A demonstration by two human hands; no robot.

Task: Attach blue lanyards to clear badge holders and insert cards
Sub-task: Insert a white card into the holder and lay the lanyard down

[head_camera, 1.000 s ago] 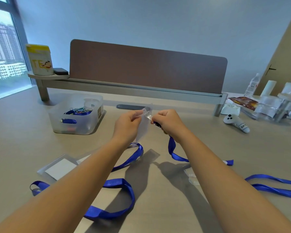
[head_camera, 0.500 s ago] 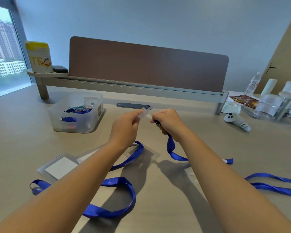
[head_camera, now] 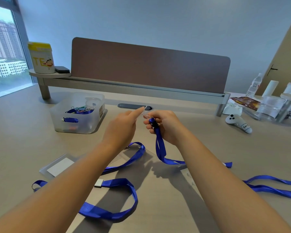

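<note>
Beyond our right hand [head_camera: 165, 126], the lanyard [head_camera: 274, 187] runs off the right edge; our left hand [head_camera: 123, 126] hides its fingertips' grip.

Both of the person's forearms are bare along all that shows, from the lower corners of the view up to the wrists. Each looks broad at the near edge and narrows steadily toward a slim wrist, with smooth, even surfaces and a soft shadow along the inner side. The left hand [head_camera: 123, 125] is bare too. It shows its smooth back and faint ridges at the knuckles, with a long, slender forefinger. The right hand [head_camera: 166, 126], also bare, shows rounded knuckles and a thumbnail [head_camera: 147, 115] that is trimmed short, pale and slightly glossy. The other nails are too small or too hidden to make out.
</note>
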